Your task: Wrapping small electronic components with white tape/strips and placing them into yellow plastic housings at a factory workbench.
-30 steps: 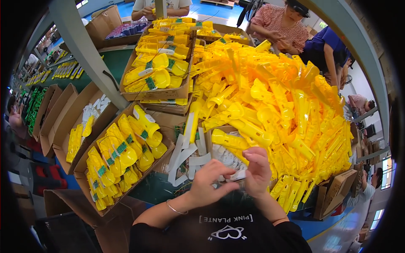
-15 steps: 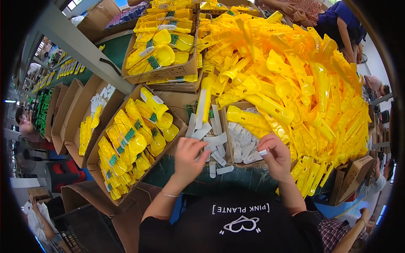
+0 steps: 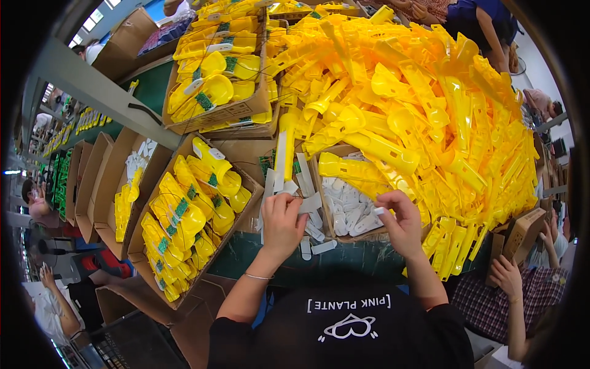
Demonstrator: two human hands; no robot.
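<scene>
My left hand [image 3: 283, 227] is over the loose white strips [image 3: 311, 203], its fingers closed on the end of one. A yellow plastic handle piece [image 3: 285, 147] lies just beyond, with a long white strip along it. My right hand [image 3: 402, 226] hovers at the near right corner of a small carton [image 3: 329, 229] of white plastic pieces [image 3: 350, 206]. Its thumb and index finger are apart. Something small and white sits at the thumb tip; I cannot tell whether it is a wrap or a loose piece.
A large heap of yellow plastic shells [image 3: 424, 117] fills the right side. Cardboard boxes with yellow parts and green circuit boards stand at left [image 3: 241, 229] and at the back [image 3: 212, 117]. A metal post [image 3: 104, 92] slants at left. Other people work around the tables.
My left hand has come down onto the white strips and its fingers have closed. My right hand has stayed near the carton, moving only slightly. The whole view has shifted a little.
</scene>
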